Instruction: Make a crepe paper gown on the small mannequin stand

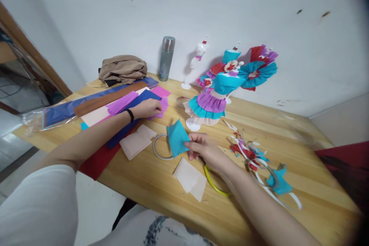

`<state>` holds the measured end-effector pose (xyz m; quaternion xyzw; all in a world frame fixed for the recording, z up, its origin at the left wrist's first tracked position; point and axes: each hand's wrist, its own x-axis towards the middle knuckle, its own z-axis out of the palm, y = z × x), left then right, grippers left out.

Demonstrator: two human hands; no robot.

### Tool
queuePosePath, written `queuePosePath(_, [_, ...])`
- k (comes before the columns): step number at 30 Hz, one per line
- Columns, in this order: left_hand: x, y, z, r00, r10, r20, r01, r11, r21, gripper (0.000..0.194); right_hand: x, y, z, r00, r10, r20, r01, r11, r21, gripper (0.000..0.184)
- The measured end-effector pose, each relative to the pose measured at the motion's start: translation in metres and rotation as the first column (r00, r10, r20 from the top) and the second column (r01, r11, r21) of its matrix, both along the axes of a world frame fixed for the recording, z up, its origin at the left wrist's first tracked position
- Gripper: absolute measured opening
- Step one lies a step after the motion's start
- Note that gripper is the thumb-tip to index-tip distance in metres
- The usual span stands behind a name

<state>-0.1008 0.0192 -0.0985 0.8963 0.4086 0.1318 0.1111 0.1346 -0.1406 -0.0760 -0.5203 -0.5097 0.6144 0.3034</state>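
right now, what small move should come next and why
I'd probably lay the turquoise paper flat beside the pale paper pieces: the right hand alone pinches it, by one side, while the left hand is away at the purple paper.

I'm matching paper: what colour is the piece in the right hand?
The paper is turquoise blue, in the head view.

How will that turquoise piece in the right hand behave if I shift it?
The turquoise piece is probably light: the right hand pinches it at one edge. It likely holds some shape, standing out from that grip without drooping. Being thin, it may crease easily.
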Motion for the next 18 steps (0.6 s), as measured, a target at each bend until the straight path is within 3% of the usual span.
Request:
queuePosePath(6, [-0.003, 0.007, 0.006, 0.998, 0.036, -0.057, -0.034, 0.999, 0.039, 0.026, 0.019, -0.008, -0.008, 0.998, -0.051, -0.030, 0.051, 0.999, -0.017, 0.039])
queuePosePath(11, [0.002, -0.002, 0.004, 0.988, 0.010, -0.155, -0.009, 1.000, 0.004, 0.021, 0.019, -0.012, -0.011, 0.997, -0.060, -0.051, 0.059, 0.998, -0.013, 0.042])
queuePosePath(18, [0.003, -0.006, 0.024, 0.959, 0.164, -0.229, -0.163, 0.986, 0.026, 0.023, 0.024, -0.014, -0.013, 0.995, -0.049, -0.084, 0.050, 0.999, 0.017, 0.043])
